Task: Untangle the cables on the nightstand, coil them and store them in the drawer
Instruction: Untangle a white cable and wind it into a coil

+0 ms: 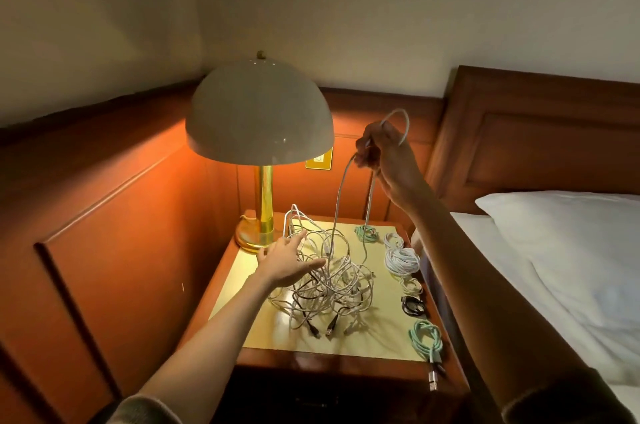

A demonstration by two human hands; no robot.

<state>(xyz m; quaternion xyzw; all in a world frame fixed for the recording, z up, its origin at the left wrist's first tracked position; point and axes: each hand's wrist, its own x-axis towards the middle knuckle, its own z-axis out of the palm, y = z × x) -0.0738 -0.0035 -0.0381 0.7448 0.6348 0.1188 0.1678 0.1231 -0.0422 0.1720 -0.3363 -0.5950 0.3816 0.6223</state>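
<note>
Untangling looks like the step in hand. Just right of the lamp's (259, 118) base, the left hand (289, 262) is spread flat with straight fingers, gripping nothing, on or just over the tangle (329, 288) on the nightstand (239, 271). Further right, level with the lamp's shade, the right hand (388, 160) is closed around a white cable (341, 195) that runs down into the tangle. Farthest from the lamp, finished coils (401, 259) line the edge. The next move probably calls for pinning the heap and drawing that strand free.
</note>
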